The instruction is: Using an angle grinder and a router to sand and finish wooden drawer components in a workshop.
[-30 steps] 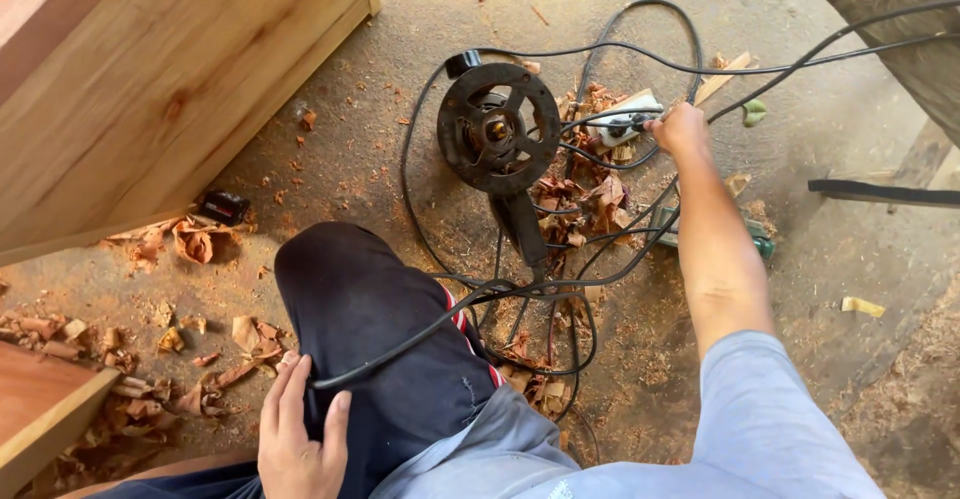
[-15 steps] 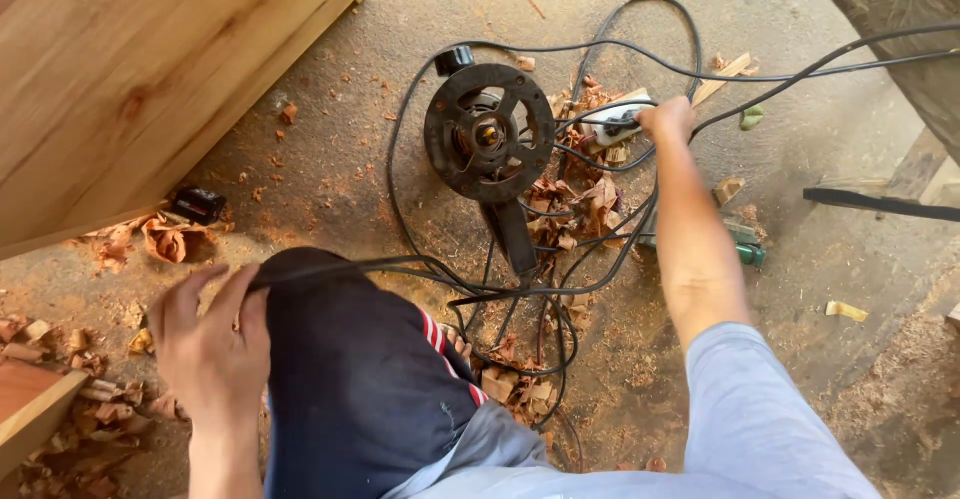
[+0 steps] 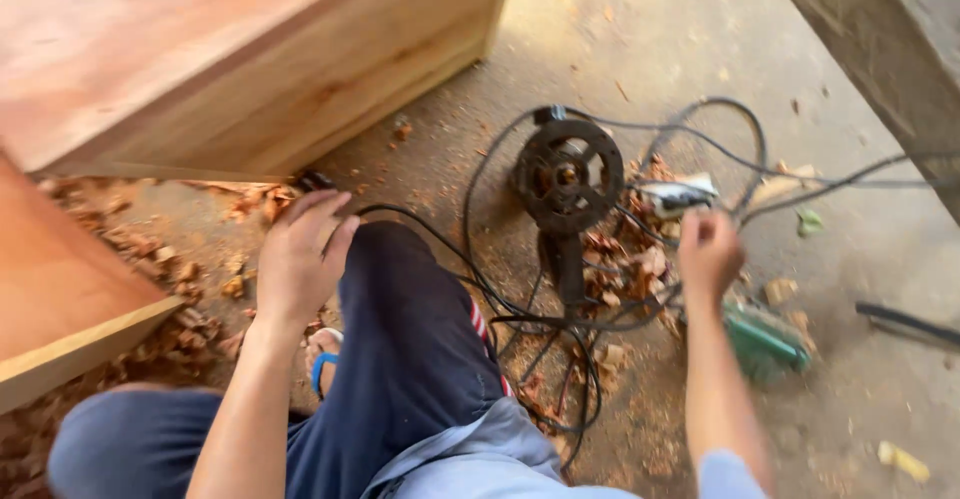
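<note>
My left hand [image 3: 298, 259] lies on my raised knee in dark trousers [image 3: 410, 339], fingers stretched out. A black cable [image 3: 420, 234] starts by its fingertips and runs across the knee. My right hand [image 3: 710, 249] is blurred and curled into a fist, just below a white plug block [image 3: 680, 197]. Another black cable [image 3: 850, 179] reaches the fist from the right. A black spoked wheel on a stem [image 3: 568, 174] stands between my hands amid tangled cables.
A large wooden box [image 3: 240, 59] fills the upper left, and a wooden board edge [image 3: 70, 359] lies at the left. A green power tool [image 3: 765, 339] sits on the floor under my right forearm. Wood shavings [image 3: 620, 259] litter the concrete. A grey beam [image 3: 880, 49] crosses the upper right.
My right hand has pulled back from the white plug block toward me. My left hand moved from beside my thigh up onto the knee. The view shifted left.
</note>
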